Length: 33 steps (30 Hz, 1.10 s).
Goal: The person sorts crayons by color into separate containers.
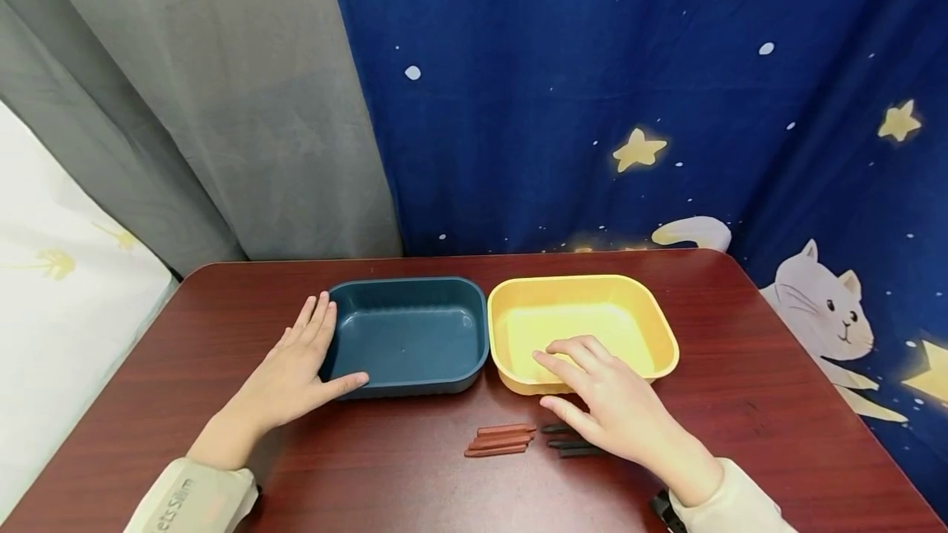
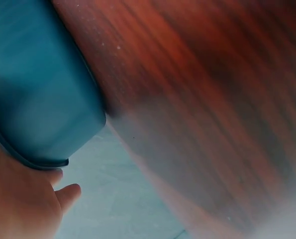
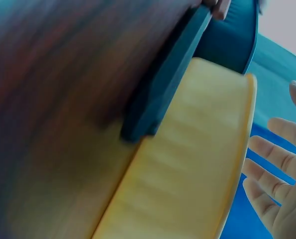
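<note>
My left hand (image 1: 296, 373) lies along the left end of a dark blue tray (image 1: 407, 344), fingers straight on its rim and thumb toward the near corner. In the left wrist view, the same hand (image 2: 23, 199) touches the tray's rim (image 2: 38, 162). My right hand (image 1: 615, 401) hovers over the near edge of a yellow tray (image 1: 585, 303), fingers spread and holding nothing. The right wrist view shows this hand (image 3: 282, 174) beyond the yellow tray's side (image 3: 187, 149). Below it lie several black sticks (image 1: 578, 451), partly hidden by the hand. Several reddish-brown sticks (image 1: 499, 440) lie to their left.
Both trays stand side by side on a dark red wooden table (image 1: 355, 475). Behind its far edge hang a grey curtain (image 1: 296, 122) and a blue starry curtain (image 1: 518, 122). White cloth (image 1: 59, 336) is at the left.
</note>
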Available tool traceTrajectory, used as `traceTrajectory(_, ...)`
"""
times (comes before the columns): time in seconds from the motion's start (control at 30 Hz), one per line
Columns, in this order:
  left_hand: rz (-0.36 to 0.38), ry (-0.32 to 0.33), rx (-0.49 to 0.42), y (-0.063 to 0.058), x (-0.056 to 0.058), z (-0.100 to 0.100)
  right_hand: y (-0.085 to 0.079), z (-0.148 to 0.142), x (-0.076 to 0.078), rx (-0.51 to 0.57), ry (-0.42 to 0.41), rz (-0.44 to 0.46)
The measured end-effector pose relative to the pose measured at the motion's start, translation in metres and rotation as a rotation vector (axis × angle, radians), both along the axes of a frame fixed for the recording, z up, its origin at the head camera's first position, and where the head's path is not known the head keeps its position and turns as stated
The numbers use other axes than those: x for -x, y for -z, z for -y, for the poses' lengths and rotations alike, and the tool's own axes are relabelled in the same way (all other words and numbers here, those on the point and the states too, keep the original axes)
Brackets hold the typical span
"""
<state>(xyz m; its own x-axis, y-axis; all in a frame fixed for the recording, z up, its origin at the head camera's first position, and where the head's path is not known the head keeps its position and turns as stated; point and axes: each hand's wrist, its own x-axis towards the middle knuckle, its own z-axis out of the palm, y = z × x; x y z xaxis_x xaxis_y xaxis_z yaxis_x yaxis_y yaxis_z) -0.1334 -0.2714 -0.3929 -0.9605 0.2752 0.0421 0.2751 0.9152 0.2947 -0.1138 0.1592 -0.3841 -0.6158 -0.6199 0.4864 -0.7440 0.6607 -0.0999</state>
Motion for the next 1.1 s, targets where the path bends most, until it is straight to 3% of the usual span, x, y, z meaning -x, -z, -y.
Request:
traceTrajectory(0.7, -0.005, -0.001, -0.024, 0.000, 0.000, 0.000, 0.000, 0.039, -0.015, -0.054, -0.276, -0.003)
traceTrajectory(0.87, -0.007, -0.004, -0.020, 0.002, 0.000, 0.001, 0.000, 0.047, -0.017, -0.136, -0.311, 0.051)
traceTrajectory(1.1, -0.009, 0.001, -0.020, 0.001, 0.000, -0.001, -0.004, 0.053, -0.015, -0.267, -0.272, 0.182)
